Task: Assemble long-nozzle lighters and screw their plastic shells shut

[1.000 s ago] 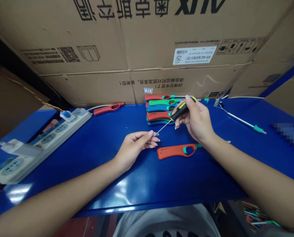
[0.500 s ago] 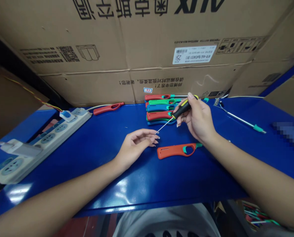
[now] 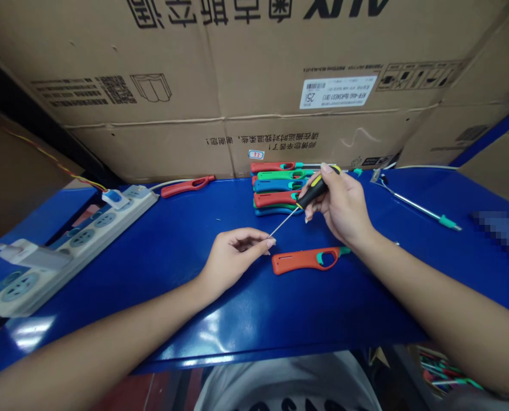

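Left hand (image 3: pixel 233 254) has brought its thumb up to the fingertips since half a second ago; right hand (image 3: pixel 344 205) has slipped slightly left with its tool. From my end, right has a firm grasp on the black-and-yellow screwdriver (image 3: pixel 314 193), thumb on the handle near its back end, shaft slanting down to the left fingertips. Taking the driver tip as clock centre: left hand sits at 8, thumb and fingers nearly together around the tip; can't tell if they pinch the shaft or something tiny, fingers hide it. Right hand at 2. Orange lighter (image 3: pixel 295 262) lies on its side on the blue desk (image 3: pixel 164 274) at 4, touched by neither set of fingers, green trigger showing in its loop, green collar pointing at the right wrist; forearm covers what's past that. Pile of red, green and blue lighters (image 3: pixel 278 186) at 12, just behind the work. Lone red shell (image 3: pixel 188 186) at 10, power strip (image 3: pixel 83 238) at 9, metal rod (image 3: pixel 421 209) with a green end piece at 3. Cardboard (image 3: pixel 194 97) stands behind everything at 12.
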A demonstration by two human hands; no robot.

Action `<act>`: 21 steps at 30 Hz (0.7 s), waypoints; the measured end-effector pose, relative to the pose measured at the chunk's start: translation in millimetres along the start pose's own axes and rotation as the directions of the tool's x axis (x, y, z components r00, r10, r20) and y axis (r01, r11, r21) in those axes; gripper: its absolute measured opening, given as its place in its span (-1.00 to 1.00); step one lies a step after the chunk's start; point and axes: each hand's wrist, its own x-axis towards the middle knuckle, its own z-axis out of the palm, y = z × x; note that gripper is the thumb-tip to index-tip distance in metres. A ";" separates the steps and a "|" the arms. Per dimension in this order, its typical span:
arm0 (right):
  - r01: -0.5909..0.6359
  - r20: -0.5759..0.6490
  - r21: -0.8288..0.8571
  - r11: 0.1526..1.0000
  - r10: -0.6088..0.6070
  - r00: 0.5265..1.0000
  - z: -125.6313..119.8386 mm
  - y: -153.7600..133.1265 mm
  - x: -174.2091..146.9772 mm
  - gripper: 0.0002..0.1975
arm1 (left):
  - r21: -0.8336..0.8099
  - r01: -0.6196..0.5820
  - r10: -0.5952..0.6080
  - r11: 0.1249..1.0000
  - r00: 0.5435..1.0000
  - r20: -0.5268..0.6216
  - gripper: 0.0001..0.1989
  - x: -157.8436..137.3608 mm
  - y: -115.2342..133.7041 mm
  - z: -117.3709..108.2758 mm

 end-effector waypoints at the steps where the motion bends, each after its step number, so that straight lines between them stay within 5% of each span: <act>1: 0.004 0.008 -0.009 1.000 -0.004 1.000 -0.8 0.2 0.4 -0.55 | 0.001 -0.001 0.001 1.000 1.000 0.003 -0.90 -0.3 -0.5 0.1; 10: 0.069 0.266 -0.075 0.995 -0.047 0.963 -9.7 -15.4 -2.0 -0.70 | 0.260 -0.143 0.111 0.955 0.985 0.135 -0.87 -6.5 -0.7 0.8; 16: 0.015 0.640 -0.184 0.983 0.108 0.761 -16.9 -39.2 -10.6 -0.82 | 0.378 -0.340 0.222 0.861 0.920 0.323 -0.85 -15.1 -1.7 4.7; 21: -0.039 0.746 -0.212 0.976 0.188 0.639 -16.6 -49.6 -17.6 -0.76 | 0.337 -0.351 0.196 0.874 0.888 0.415 -0.85 -16.0 -2.9 5.6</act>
